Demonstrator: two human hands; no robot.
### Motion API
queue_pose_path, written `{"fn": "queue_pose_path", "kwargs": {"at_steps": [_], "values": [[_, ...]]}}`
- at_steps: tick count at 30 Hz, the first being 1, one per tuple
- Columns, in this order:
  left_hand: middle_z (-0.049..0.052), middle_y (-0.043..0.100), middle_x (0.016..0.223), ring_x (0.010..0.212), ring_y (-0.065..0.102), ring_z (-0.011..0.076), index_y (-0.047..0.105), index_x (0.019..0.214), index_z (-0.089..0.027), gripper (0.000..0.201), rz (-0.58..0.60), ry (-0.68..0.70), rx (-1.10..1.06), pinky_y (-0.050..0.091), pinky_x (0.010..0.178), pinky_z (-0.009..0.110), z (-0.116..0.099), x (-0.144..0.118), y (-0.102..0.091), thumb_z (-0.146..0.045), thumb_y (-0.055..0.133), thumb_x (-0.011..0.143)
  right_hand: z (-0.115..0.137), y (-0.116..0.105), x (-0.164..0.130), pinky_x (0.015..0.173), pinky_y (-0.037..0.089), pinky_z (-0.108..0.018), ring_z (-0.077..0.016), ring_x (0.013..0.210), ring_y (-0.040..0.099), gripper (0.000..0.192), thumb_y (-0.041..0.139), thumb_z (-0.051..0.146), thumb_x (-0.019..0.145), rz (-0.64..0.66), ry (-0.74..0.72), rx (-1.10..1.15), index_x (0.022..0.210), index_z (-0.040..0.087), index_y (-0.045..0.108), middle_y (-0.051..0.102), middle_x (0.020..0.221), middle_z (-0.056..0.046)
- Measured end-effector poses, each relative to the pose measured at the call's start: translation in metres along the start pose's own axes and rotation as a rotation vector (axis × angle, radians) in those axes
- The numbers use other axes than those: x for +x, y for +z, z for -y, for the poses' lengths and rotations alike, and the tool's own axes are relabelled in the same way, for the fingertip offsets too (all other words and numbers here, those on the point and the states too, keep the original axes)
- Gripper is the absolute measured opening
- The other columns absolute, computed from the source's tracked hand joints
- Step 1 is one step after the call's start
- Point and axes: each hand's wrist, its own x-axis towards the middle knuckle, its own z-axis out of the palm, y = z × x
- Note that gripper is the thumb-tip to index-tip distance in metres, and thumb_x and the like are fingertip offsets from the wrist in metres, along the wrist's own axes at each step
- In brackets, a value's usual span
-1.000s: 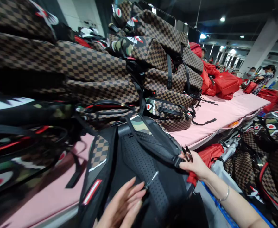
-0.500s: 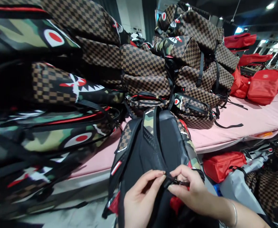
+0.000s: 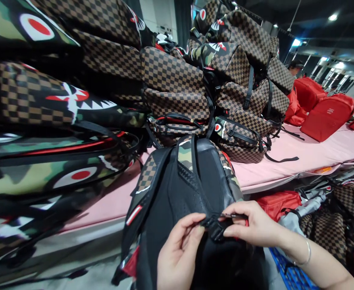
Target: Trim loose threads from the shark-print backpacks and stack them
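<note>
A backpack stands before me with its black padded back and shoulder straps facing me; its sides show brown check and camouflage. One shoulder strap runs down to a black plastic buckle between my hands. My left hand pinches the strap webbing at the buckle's left side. My right hand, with a bracelet on the wrist, is closed at the buckle's right side around a thin dark piece. Fingers hide most of that piece, so I cannot tell whether it is webbing or a tool.
Check and camouflage backpacks are piled behind and at the left. Red backpacks stand farther right on the pink-covered table. More bags lie below, beside a blue crate. A person is in the background.
The view has shifted right, so the piles sit farther left. Both hands stay at the strap, and the buckle now shows more plainly between them. A red backpack in the back has changed position.
</note>
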Motion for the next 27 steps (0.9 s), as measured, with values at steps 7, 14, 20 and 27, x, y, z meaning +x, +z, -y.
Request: {"fn": "queue_pose_path", "kwargs": {"at_steps": [7,14,20,27], "values": [[0.0,0.066,0.083,0.077,0.058,0.0147,0.071,0.078,-0.023,0.018,-0.025,0.051,0.088,0.045,0.073,0.019,0.003,0.0,-0.005,-0.031,0.073,0.062,-0.005,0.021,0.002,0.044,0.026,-0.018,-0.005,0.045,0.033,0.019,0.066,0.031,0.072,-0.046,-0.012,0.003,0.08,0.014,0.065,0.043,0.051,0.007],[-0.002,0.061,0.071,0.076,0.053,0.014,0.065,0.069,-0.023,0.01,-0.089,0.118,0.096,0.038,0.078,0.019,0.014,-0.001,-0.006,-0.033,0.067,0.069,0.015,-0.005,0.0,0.069,0.042,-0.024,-0.0134,0.074,0.054,0.019,0.05,0.023,0.085,-0.11,-0.362,-0.442,0.104,0.017,0.053,0.061,0.085,-0.003],[-0.001,0.06,0.072,0.074,0.053,0.0155,0.064,0.069,-0.022,0.011,-0.087,0.125,0.139,0.039,0.075,0.022,0.008,-0.002,-0.001,-0.033,0.064,0.07,0.032,-0.032,0.01,0.062,0.038,-0.026,-0.016,0.071,0.05,0.02,0.042,0.026,0.091,0.039,-0.672,-0.91,0.097,0.013,0.056,0.058,0.08,-0.007],[-0.002,0.061,0.068,0.066,0.055,0.0135,0.063,0.067,-0.022,0.008,-0.048,0.124,0.187,0.043,0.066,0.02,-0.007,-0.004,0.005,-0.029,0.062,0.07,0.064,-0.038,0.018,0.057,0.027,-0.028,-0.0154,0.067,0.042,0.015,0.041,0.017,0.09,0.214,-0.721,-1.269,0.087,0.017,0.056,0.051,0.074,-0.002]]}}
